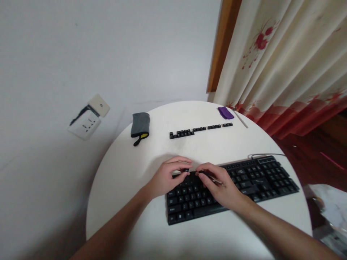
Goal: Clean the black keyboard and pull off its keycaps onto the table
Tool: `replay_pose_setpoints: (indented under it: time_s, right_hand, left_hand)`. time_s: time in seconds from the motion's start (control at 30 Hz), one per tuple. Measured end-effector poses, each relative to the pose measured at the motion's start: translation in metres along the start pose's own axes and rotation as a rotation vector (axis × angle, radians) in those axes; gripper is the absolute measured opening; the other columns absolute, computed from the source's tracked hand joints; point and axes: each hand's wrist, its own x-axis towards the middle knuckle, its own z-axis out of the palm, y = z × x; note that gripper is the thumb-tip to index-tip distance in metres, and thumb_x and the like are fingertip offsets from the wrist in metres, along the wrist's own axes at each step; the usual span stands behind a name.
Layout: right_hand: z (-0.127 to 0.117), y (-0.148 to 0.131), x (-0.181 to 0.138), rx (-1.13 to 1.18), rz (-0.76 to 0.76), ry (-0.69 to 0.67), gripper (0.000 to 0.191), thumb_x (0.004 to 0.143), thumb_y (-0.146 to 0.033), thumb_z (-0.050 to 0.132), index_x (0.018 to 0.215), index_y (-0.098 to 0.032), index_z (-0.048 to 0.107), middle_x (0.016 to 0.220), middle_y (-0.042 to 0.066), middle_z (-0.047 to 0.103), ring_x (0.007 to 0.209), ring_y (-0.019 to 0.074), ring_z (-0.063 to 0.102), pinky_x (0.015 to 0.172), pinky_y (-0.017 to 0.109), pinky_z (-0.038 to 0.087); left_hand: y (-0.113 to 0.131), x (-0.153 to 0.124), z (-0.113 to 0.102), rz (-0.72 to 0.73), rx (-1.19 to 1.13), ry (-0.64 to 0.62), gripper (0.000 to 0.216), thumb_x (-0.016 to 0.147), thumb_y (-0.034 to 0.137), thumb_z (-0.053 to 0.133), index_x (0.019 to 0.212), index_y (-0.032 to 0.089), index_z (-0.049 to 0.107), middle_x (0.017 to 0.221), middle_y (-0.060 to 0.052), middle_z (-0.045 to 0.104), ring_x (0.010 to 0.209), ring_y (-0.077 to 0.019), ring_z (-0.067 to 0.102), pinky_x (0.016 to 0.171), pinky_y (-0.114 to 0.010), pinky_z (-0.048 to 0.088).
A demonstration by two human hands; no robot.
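Observation:
A black keyboard [200,213] lies on the white round table. Above its top left corner my left hand [168,175] pinches a small black keycap [186,169] between thumb and fingers. Close beside it, my right hand [221,182] is closed around a slim dark tool [210,176] with a metallic end; its exact kind does not show. The tool's tip points toward the keycap, and I cannot tell whether they touch. Under my hands, the keyboard's upper left part shows a dark stretch without keycaps. Further back, several loose keycaps [184,134] stand in rows.
On the table [121,187], a grey cloth [141,124] with a black loop lies at the back left. A purple cloth [226,112] and a thin stick [241,119] lie at the back right. The keyboard's cable [267,155] runs off the right edge. Wall and curtain stand behind.

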Motion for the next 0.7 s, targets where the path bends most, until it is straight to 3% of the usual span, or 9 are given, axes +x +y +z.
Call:
replay_pose_setpoints:
  time_s: [0.1,0.2,0.27,0.37,0.47,0.57,0.7]
  right_hand:
    - [0.0,0.006,-0.001,0.016,0.054,0.076,0.018,0.096,-0.034,0.053,0.101,-0.02,0.063,0.084,0.002,0.065,0.069,0.0142,0.058,0.063,0.025,0.046]
    - [-0.003,0.008,-0.001,0.008,0.049,0.176,0.021,0.098,-0.036,0.049,0.099,-0.021,0.062,0.078,0.001,0.061,0.068,0.0146,0.055,0.064,0.027,0.044]
    - [-0.007,0.007,0.0,-0.046,-0.033,0.25,0.029,0.101,-0.036,0.04,0.091,-0.021,0.062,0.079,0.003,0.059,0.074,0.0166,0.056,0.07,0.03,0.045]
    - [-0.014,0.004,0.001,-0.14,-0.196,0.296,0.038,0.103,-0.034,0.032,0.086,-0.02,0.063,0.098,0.008,0.06,0.098,0.0223,0.057,0.088,0.038,0.044]
    - [-0.018,0.003,0.001,-0.203,-0.278,0.231,0.031,0.103,-0.03,0.032,0.101,-0.022,0.062,0.106,0.01,0.061,0.107,0.024,0.055,0.096,0.043,0.041]
    - [-0.019,0.002,0.001,-0.281,-0.295,0.113,0.028,0.102,-0.026,0.035,0.116,-0.024,0.058,0.093,0.007,0.063,0.09,0.0216,0.058,0.084,0.04,0.045]
    - [-0.015,-0.002,0.001,-0.41,-0.347,0.0,0.024,0.101,-0.025,0.042,0.116,-0.023,0.061,0.086,0.006,0.062,0.078,0.0191,0.055,0.073,0.034,0.043]
  left_hand:
    - [-0.002,-0.001,-0.001,-0.039,-0.017,0.044,0.02,0.089,0.017,0.061,0.105,0.021,0.073,0.113,-0.009,0.064,0.104,-0.0191,0.063,0.091,-0.032,0.053]
    - [-0.003,-0.002,0.0,-0.129,-0.11,0.05,0.029,0.088,0.019,0.062,0.117,0.02,0.067,0.106,-0.008,0.064,0.095,-0.017,0.066,0.085,-0.03,0.055]
    - [-0.002,-0.003,0.001,-0.196,-0.19,0.054,0.034,0.088,0.019,0.064,0.122,0.018,0.062,0.103,-0.008,0.067,0.09,-0.016,0.067,0.086,-0.031,0.055]
    - [0.0,-0.003,0.002,-0.256,-0.242,0.04,0.025,0.087,0.02,0.065,0.112,0.015,0.064,0.103,-0.009,0.071,0.093,-0.017,0.068,0.089,-0.032,0.054]
    - [0.001,-0.002,0.001,-0.228,-0.265,0.006,0.014,0.089,0.023,0.064,0.099,0.015,0.07,0.104,-0.01,0.072,0.098,-0.0192,0.068,0.09,-0.033,0.054]
    - [0.002,-0.001,-0.001,-0.195,-0.318,0.019,0.012,0.088,0.024,0.067,0.093,0.015,0.073,0.104,-0.011,0.071,0.096,-0.0201,0.068,0.085,-0.032,0.056]
    - [0.004,0.0,-0.001,-0.174,-0.357,0.045,0.013,0.085,0.025,0.07,0.092,0.015,0.074,0.1,-0.01,0.067,0.083,-0.0164,0.068,0.074,-0.029,0.058]
